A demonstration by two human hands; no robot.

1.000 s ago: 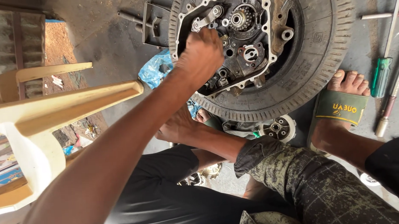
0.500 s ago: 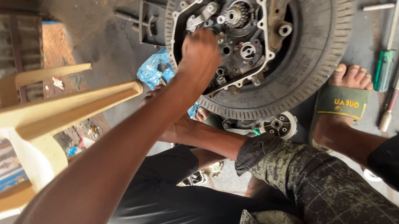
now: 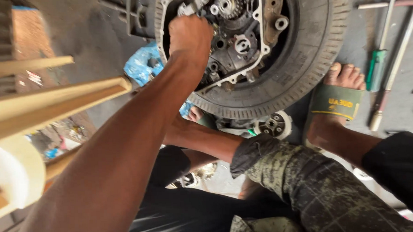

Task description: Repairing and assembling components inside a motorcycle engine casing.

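- Since a second ago the view has closed in and slid toward 10 o'clock: the left hand (image 3: pixel 190 36) keeps its place on the engine casing (image 3: pixel 240 41), while the tyre now runs off the top edge.
- Left hand: a tight fist at 12 o'clock, knuckles up, fingers curled together against the casing's left side; whether they clamp a tool or a part I cannot tell, since the fist hides it.
- Right hand: hidden under the left forearm at the tyre's lower edge; only its forearm shows, coming out of a grimy mottled sleeve (image 3: pixel 309 181) at 5 o'clock.
- Engine casing: greasy grey cast metal with a pale gasket rim, round bores and a toothed gear (image 3: pixel 230 3) near the top, set inside the wheel.
- Tyre (image 3: pixel 314 57): black rubber, dusty, finely ribbed sidewall, lying flat on the concrete floor (image 3: pixel 75 33).
- At 3 o'clock a bare foot in a green-strapped sandal (image 3: pixel 336 100) touches the tyre's edge; beyond it a green-handled screwdriver (image 3: pixel 374 69) and long metal rods lie well apart.
- At 9 o'clock pale plastic chair legs (image 3: pixel 50 103) crowd the arm's left side; crumpled blue plastic (image 3: pixel 143 63) lies between them and the tyre.
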